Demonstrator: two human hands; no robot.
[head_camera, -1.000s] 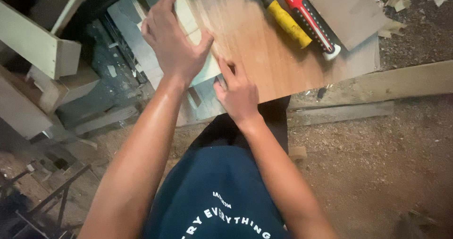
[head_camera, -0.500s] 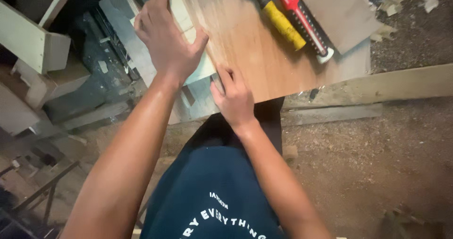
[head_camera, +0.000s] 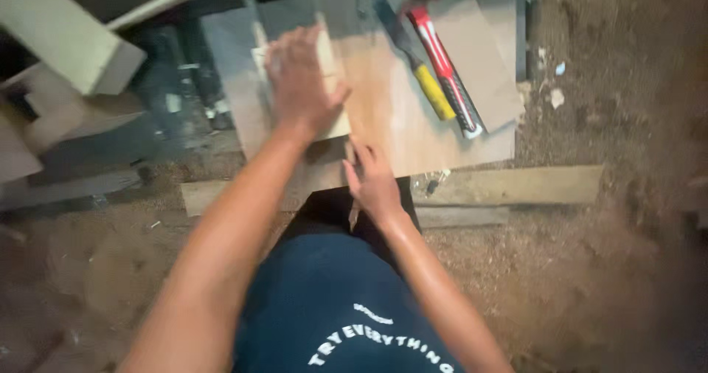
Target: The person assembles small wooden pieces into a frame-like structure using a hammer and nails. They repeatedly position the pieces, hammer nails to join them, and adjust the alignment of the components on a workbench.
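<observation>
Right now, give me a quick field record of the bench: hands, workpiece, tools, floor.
left hand: flat on a pale wood block, pressing it onto the board
right hand: at the board's near edge, fingers on the surface; empty as far as the blur lets me tell
wooden board: lies flat, light brown
tools: yellow-handled tool and red-handled tool lie side by side on the board, right of both hands, untouched
plank: on the ground beside the board's near edge
floor: covered with sawdust

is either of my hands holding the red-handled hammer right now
No, the red-handled hammer lies untouched on the wooden board, while the left hand presses a pale block and the right hand rests at the board's edge.
</observation>
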